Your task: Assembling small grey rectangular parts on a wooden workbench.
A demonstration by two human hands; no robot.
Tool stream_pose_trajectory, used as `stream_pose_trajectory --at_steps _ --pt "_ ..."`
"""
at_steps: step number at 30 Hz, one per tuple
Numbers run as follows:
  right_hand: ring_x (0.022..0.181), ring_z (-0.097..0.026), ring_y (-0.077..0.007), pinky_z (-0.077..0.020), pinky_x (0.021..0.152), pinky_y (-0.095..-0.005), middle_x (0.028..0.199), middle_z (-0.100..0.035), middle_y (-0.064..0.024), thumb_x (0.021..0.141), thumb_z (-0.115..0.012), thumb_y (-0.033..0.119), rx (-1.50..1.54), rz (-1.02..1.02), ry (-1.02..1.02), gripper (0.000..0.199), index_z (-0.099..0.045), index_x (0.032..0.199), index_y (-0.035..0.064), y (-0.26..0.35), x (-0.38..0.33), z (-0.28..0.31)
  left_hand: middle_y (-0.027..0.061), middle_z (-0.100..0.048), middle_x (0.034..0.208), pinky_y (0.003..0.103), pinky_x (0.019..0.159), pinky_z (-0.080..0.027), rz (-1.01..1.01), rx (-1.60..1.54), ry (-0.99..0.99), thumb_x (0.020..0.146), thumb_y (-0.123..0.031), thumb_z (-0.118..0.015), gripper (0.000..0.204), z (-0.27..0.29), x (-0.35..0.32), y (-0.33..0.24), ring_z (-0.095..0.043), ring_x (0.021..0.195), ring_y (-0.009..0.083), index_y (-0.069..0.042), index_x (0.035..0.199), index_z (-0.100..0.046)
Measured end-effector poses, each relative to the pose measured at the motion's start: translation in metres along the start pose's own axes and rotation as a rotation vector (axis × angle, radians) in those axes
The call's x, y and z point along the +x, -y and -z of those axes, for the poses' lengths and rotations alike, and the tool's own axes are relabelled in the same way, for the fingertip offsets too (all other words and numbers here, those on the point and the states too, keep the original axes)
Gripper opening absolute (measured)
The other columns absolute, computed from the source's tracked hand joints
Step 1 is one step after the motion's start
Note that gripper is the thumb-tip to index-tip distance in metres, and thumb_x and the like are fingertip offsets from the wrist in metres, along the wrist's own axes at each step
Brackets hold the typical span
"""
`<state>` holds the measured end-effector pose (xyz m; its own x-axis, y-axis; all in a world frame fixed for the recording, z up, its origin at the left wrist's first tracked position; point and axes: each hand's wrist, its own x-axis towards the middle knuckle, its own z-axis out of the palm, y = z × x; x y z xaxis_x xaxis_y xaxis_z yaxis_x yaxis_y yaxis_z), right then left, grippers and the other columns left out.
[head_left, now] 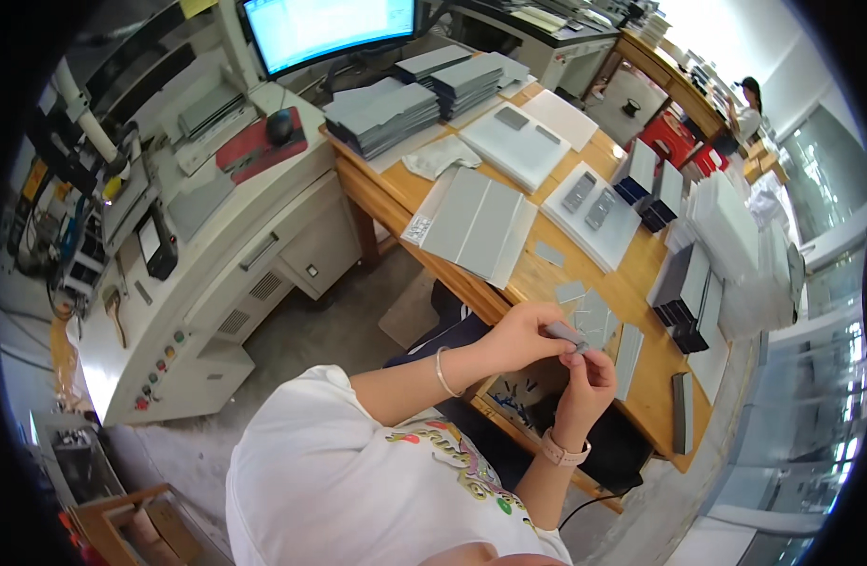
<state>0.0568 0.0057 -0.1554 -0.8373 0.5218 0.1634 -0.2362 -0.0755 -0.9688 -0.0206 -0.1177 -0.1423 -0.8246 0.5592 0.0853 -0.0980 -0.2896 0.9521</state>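
Note:
Over the front edge of the wooden table (537, 288), both my hands are closed on one small grey flat piece (563, 332). My left hand (523, 338) grips it from the left, with thumb and fingers pinched around it. My right hand (586, 385) pinches its near end, and the fingertips of both hands almost meet there. What exactly the piece is I cannot tell. Just beyond my hands lie several thin grey cut pieces (598, 316), partly covered by my fingers. A large grey scored sheet (471, 222) rests on white paper to the left of them.
Stacks of grey sheets (381, 113) stand at the far left of the table. White stacks (518, 146) with small grey plates sit mid-table, dark-sided grey blocks (683, 292) on the right. An open drawer (513, 401) lies below my hands. A machine cabinet (264, 274) flanks the left; a person (746, 118) is far off.

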Motion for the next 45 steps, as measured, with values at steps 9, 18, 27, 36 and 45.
stream_pose_trajectory --at_steps 9,18,27,36,45 --pt "0.068 -0.058 -0.0162 -0.0491 0.066 -0.0265 0.082 -0.059 -0.0120 0.079 -0.052 -0.004 0.272 -0.112 0.064 0.018 -0.051 0.097 -0.0073 -0.001 0.001 0.012 0.0033 -0.061 0.073 0.022 0.063 -0.046 0.047 -0.082 0.094 0.075 -0.001 -0.058 0.010 -0.011 -0.002 -0.002 -0.057 0.068 0.0080 0.002 0.084 -0.062" --pt "0.068 -0.059 -0.0164 -0.0477 0.065 -0.0250 0.081 -0.061 -0.0114 0.076 -0.054 -0.007 0.078 -0.077 -0.010 0.019 -0.054 0.094 -0.0046 0.009 -0.002 0.014 0.0041 -0.060 0.076 0.022 0.065 -0.045 0.097 -0.152 0.065 0.078 -0.004 -0.057 0.009 -0.019 0.001 0.001 -0.057 0.069 0.0103 0.002 0.084 -0.060" --pt "0.070 -0.054 -0.0156 -0.0441 0.065 -0.0249 0.079 -0.056 -0.0061 0.075 -0.053 -0.004 0.608 -0.151 0.114 0.017 -0.053 0.091 -0.0003 0.021 0.004 0.017 0.0083 -0.059 0.082 0.027 0.068 -0.044 0.156 -0.343 0.017 0.081 -0.002 -0.052 0.012 -0.019 -0.001 -0.008 -0.055 0.072 0.0150 0.003 0.090 -0.058" --pt "0.070 -0.046 -0.0125 -0.0392 0.062 -0.0242 0.079 -0.048 -0.0020 0.073 -0.053 0.000 0.313 -0.195 0.302 0.016 -0.050 0.089 0.0046 0.035 0.044 0.016 0.0115 -0.059 0.089 0.029 0.069 -0.046 0.061 -0.525 -0.037 0.082 0.000 -0.049 0.013 0.014 0.000 -0.023 -0.056 0.072 0.0181 0.004 0.091 -0.057" --pt "0.068 -0.054 -0.0237 -0.0449 0.061 -0.0318 0.074 -0.056 -0.0085 0.064 -0.057 0.009 -1.016 0.456 0.392 0.014 -0.054 0.077 0.0034 0.032 0.164 -0.032 0.0107 -0.055 0.086 0.031 0.068 -0.045 -0.077 -0.543 -0.165 0.083 0.000 -0.046 0.013 0.071 0.017 -0.042 -0.055 0.070 0.0190 0.006 0.089 -0.055"
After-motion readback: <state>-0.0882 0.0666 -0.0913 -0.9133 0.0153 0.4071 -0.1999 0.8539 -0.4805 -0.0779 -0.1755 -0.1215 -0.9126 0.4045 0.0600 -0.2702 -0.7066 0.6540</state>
